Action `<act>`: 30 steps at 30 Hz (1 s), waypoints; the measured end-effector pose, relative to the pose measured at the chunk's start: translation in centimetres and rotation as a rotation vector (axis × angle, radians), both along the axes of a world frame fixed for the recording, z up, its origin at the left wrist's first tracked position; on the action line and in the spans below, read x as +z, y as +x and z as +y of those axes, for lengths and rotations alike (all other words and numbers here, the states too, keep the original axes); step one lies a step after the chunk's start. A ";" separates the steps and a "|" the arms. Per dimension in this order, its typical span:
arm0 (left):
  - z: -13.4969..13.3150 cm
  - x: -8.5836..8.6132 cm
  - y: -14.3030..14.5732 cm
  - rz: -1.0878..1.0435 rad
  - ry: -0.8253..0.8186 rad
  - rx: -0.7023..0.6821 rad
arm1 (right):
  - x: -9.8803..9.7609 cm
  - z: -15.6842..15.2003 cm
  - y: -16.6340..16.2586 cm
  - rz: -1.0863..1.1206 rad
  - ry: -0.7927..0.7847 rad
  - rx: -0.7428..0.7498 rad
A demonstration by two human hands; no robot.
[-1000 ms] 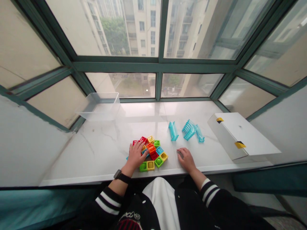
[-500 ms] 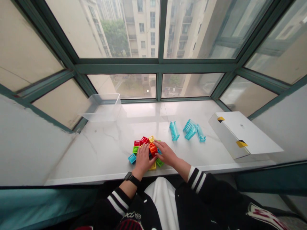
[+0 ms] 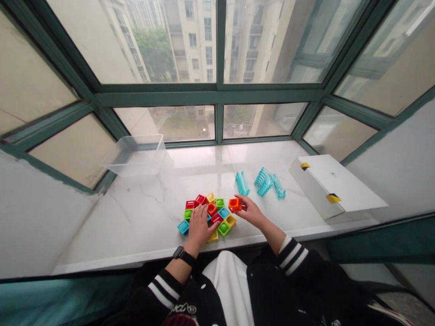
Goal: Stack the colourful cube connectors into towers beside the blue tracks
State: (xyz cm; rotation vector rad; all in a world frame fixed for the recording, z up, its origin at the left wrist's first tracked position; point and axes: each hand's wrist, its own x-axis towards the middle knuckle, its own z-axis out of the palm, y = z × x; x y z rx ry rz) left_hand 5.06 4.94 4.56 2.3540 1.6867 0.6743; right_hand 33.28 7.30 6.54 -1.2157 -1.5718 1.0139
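Observation:
A cluster of small coloured square blocks [image 3: 217, 215] lies on the white marble sill [image 3: 152, 213] near its front edge. My left hand [image 3: 199, 227] rests flat on the cluster's left part, fingers spread. My right hand [image 3: 250, 212] pinches an orange block [image 3: 234, 204], held just right of the cluster and slightly above the sill. Several light blue ridged track pieces [image 3: 264, 182] lie farther back to the right.
A clear plastic tub [image 3: 136, 156] stands at the back left of the sill. A white box [image 3: 331, 188] with yellow tape tabs lies at the right. Green window frames close off the back and both sides.
My right hand came from the sill on the right to the cluster, took hold of the orange block and pulled it out to the right. My left hand stayed on the blocks.

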 end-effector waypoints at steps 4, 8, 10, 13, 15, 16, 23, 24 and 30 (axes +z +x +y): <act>0.1 -0.2 0.0 0.000 -0.003 0.004 | -1.6 -1.6 5.5 -0.095 -0.080 -0.111; 0.2 -0.2 -0.1 -0.002 0.023 -0.003 | -2.7 -2.9 10.3 -0.125 -0.115 -0.286; 0.2 -0.2 -0.2 -0.002 0.031 -0.008 | -2.9 -3.2 12.2 -0.134 -0.117 -0.358; 0.3 -0.2 -0.2 0.009 0.036 -0.009 | -3.2 -3.1 14.1 -0.186 -0.101 -0.424; 0.3 -0.2 -0.3 0.024 0.041 -0.008 | -3.3 -2.8 14.7 -0.254 -0.103 -0.436; 0.3 -0.3 -0.3 0.032 0.044 -0.008 | -3.4 -2.6 14.9 -0.293 -0.108 -0.432; 0.2 -0.2 -0.2 0.066 0.065 -0.002 | -4.7 -1.8 14.7 -0.601 -0.071 -0.337; 0.2 -0.2 -0.2 0.069 0.067 -0.001 | -4.9 -1.8 14.6 -0.627 -0.052 -0.350; 0.1 -0.1 -0.1 0.080 0.060 0.002 | -5.7 -2.1 13.7 -0.644 0.054 -0.423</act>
